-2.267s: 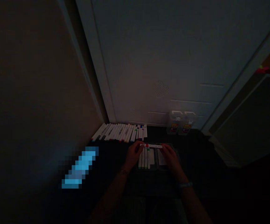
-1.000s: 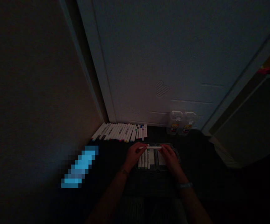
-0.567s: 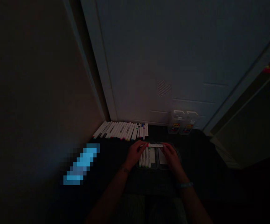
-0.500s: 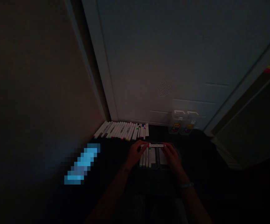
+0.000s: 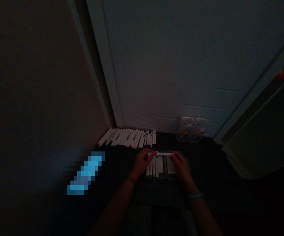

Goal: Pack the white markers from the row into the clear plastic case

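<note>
Your left hand (image 5: pixel 141 163) pinches a white marker (image 5: pixel 165 153) near its red band; your right hand (image 5: pixel 180 165) has the other end by the fingertips. It's level, crosswise over the far ends of the 4 markers (image 5: pixel 151 168) in the left half of a clear case (image 5: pixel 166 168). Can't tell if it touches them.

Risks, my read:
- Slip: support is near the ends only. Release 1 side early and it could swing down onto the 4 below, or roll.
- Cap: if the red band is a cap joint, pulling your hands apart could pop it. Too dark to confirm.
- Case: clear plastic on a dark table (image 5: pixel 212 168), edges barely show. Right hand is over the right half; pressing there could shift it.
- Row: loose markers (image 5: pixel 129 137) lie just beyond your left hand. A knuckle bump could set them rolling.
- Light: dim enough to misread colours.

The 2 clear containers (image 5: pixel 185 128) sit farther back; low risk.
</note>
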Demonstrator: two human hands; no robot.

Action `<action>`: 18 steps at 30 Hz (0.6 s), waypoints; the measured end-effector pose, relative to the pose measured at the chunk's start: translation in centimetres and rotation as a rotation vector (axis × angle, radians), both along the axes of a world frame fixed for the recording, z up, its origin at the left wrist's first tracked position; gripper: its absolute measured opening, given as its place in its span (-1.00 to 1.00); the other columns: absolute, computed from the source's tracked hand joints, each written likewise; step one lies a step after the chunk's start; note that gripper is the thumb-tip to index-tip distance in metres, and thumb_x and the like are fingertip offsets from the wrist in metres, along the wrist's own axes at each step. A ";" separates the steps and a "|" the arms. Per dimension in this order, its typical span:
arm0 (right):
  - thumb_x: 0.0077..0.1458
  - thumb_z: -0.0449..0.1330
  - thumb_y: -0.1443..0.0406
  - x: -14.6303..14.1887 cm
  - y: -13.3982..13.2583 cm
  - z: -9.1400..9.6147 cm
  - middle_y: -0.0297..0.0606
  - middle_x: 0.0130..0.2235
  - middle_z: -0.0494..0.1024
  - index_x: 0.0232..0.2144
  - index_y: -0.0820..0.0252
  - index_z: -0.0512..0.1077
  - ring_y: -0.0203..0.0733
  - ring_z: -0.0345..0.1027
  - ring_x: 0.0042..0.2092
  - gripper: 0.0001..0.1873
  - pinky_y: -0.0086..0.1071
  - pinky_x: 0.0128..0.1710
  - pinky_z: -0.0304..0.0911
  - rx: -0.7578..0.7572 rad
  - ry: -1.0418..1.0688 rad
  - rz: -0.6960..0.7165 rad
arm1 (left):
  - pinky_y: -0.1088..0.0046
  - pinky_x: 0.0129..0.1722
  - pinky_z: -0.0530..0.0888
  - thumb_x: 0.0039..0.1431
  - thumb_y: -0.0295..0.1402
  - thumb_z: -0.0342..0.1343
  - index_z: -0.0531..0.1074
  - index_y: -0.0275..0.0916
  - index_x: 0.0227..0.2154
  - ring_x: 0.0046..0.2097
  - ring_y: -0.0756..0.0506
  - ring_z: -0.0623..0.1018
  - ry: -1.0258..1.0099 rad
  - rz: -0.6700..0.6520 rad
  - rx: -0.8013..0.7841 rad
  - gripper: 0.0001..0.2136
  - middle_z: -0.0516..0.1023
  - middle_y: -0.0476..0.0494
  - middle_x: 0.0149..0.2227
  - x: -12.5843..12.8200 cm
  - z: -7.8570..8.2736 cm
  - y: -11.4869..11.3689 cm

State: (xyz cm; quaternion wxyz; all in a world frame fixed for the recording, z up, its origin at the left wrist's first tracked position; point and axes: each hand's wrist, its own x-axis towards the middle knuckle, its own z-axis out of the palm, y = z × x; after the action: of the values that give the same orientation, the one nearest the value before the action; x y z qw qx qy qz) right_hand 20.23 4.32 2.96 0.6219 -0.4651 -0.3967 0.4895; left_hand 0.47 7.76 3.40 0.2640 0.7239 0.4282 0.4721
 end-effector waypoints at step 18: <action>-0.06 0.23 0.06 0.2 0.3 -0.9 -0.27 -0.14 0.52 -0.21 0.06 0.46 -0.11 0.37 -0.13 -0.64 -0.27 -0.16 0.26 -0.025 0.042 0.039 | 0.54 -0.43 0.31 0.14 -0.22 0.02 0.39 -0.24 -0.36 -0.41 0.01 0.40 -0.030 0.049 -0.039 -0.82 0.44 -0.02 -0.41 0.0 -0.8 0.4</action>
State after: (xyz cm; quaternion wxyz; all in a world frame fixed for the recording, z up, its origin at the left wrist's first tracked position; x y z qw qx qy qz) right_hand 20.40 4.64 2.08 0.6144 -0.4547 -0.3866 0.5160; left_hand 0.49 8.14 2.57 0.2726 0.7007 0.4511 0.4808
